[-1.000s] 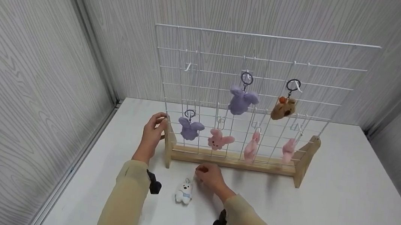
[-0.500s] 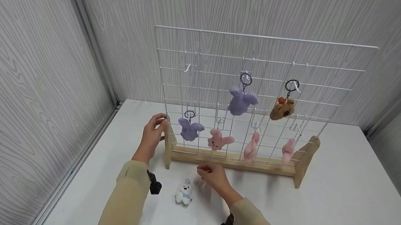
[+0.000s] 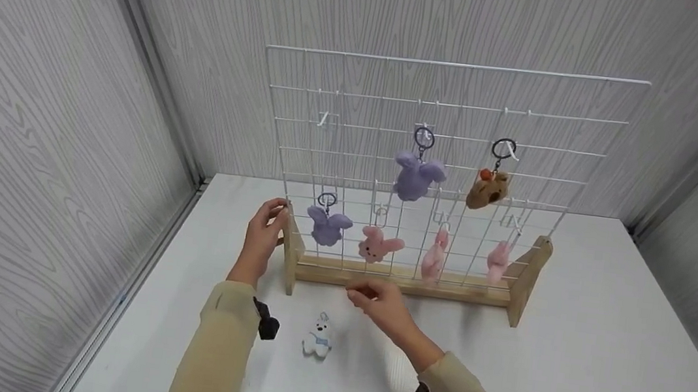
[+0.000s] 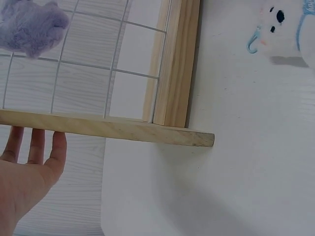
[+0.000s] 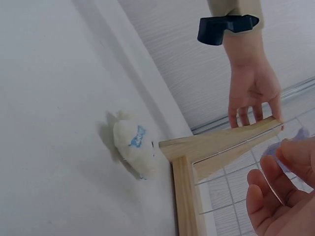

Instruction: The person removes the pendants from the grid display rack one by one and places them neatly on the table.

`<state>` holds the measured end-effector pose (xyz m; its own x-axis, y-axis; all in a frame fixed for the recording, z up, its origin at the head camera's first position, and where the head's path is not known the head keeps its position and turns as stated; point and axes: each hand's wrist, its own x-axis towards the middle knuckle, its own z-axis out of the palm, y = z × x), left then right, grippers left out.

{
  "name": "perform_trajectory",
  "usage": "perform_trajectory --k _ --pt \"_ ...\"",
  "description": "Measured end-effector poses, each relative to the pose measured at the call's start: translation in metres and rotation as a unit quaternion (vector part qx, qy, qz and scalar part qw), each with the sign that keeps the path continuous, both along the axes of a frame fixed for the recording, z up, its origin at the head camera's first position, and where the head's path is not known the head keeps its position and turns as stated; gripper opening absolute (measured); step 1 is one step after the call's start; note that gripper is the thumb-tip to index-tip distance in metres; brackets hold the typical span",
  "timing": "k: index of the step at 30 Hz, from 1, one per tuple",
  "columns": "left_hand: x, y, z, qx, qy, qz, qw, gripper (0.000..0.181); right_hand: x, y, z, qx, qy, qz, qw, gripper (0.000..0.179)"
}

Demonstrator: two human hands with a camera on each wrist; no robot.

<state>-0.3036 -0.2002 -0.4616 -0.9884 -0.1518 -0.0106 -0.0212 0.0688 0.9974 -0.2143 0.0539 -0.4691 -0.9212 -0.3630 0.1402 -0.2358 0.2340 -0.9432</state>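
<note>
In the head view my left hand (image 3: 264, 229) holds the left wooden upright of a display rack (image 3: 292, 258); several fingertips press its outer side in the left wrist view. My right hand (image 3: 379, 301) hovers in front of the rack's lower wooden bar, fingers loosely bent and holding nothing; the right wrist view shows a gap between thumb and forefinger. Just left of and nearer than that hand, a white plush bear keychain (image 3: 318, 339) with a blue bag or scarf lies face up on the white table, its small ring toward the rack.
On the white wire grid (image 3: 456, 65) hang two purple bunny keychains (image 3: 415, 180), a brown plush keychain (image 3: 487, 191) and several pink bunny keychains (image 3: 377, 247). A bare white hook (image 3: 323, 118) is at upper left. Patterned panels stand behind and at both sides.
My right hand has drawn slightly to the right, away from the white bear, its forearm swinging right. The left hand stays on the upright, and the bear lies where it was.
</note>
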Motion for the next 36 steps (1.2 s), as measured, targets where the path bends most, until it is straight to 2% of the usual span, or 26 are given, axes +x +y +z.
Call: perform_trajectory --k 2,9,17,20,23,29,36 --pt "0.0 0.0 -0.001 0.004 0.004 -0.002 1.0 0.034 0.007 0.005 0.014 -0.006 0.012 -0.005 0.9999 0.015" --pt "-0.002 0.001 -0.001 0.014 0.015 -0.006 0.9998 0.034 0.012 0.019 0.033 -0.03 0.035 -0.029 0.9985 0.013" --pt "-0.001 0.004 -0.003 0.003 0.017 -0.007 0.9998 0.036 0.015 0.033 0.057 -0.018 0.083 -0.027 0.9961 0.013" --pt "0.001 0.001 -0.002 0.004 0.017 -0.007 0.9998 0.037 0.013 0.037 0.069 -0.022 0.103 -0.023 0.9942 0.014" --pt "0.004 -0.005 -0.002 0.005 0.015 0.007 0.9999 0.037 0.01 0.039 0.081 -0.023 0.122 -0.023 0.992 0.016" --pt "0.003 -0.006 -0.003 0.004 0.021 0.007 0.9998 0.036 0.005 0.049 0.102 -0.026 0.151 -0.057 0.9865 0.015" --pt "0.0 0.001 -0.003 0.018 0.023 -0.005 0.9995 0.034 -0.016 0.077 0.115 -0.054 0.16 -0.095 0.9809 0.017"
